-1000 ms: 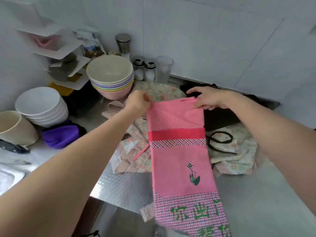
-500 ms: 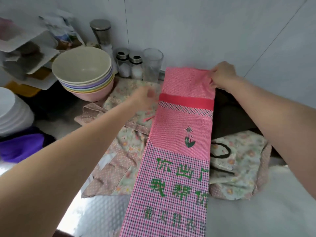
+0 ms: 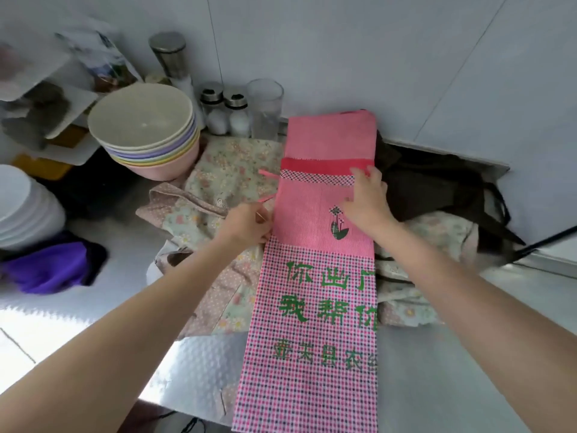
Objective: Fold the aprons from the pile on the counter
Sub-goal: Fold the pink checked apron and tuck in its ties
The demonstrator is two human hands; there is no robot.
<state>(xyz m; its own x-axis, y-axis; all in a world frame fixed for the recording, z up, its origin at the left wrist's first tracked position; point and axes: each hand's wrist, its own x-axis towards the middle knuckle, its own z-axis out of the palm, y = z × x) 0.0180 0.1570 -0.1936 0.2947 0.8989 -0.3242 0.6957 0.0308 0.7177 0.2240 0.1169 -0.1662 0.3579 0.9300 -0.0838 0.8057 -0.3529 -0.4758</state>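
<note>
A pink apron [image 3: 321,276], folded into a long strip with green characters and a checked lower half, lies lengthwise on the steel counter [image 3: 468,370] over the pile. My right hand [image 3: 367,200] lies on its middle near the flower motif, fingers spread flat and pressing the cloth. My left hand [image 3: 246,225] is at the strip's left edge, fingers curled and pinching that edge. Floral aprons [image 3: 218,182] lie crumpled underneath on the left, and another floral apron [image 3: 431,245] on the right, with a dark apron [image 3: 437,189] behind.
A stack of pastel bowls [image 3: 146,129] stands at the back left, with two shakers [image 3: 228,112], a glass [image 3: 265,107] and a steel canister [image 3: 170,56] by the wall. White bowls [image 3: 22,207] and a purple cloth [image 3: 50,267] lie far left.
The pink apron has been laid down flat on the pile. My right hand left the top corner and came down onto the middle; my left hand moved to the left edge.
</note>
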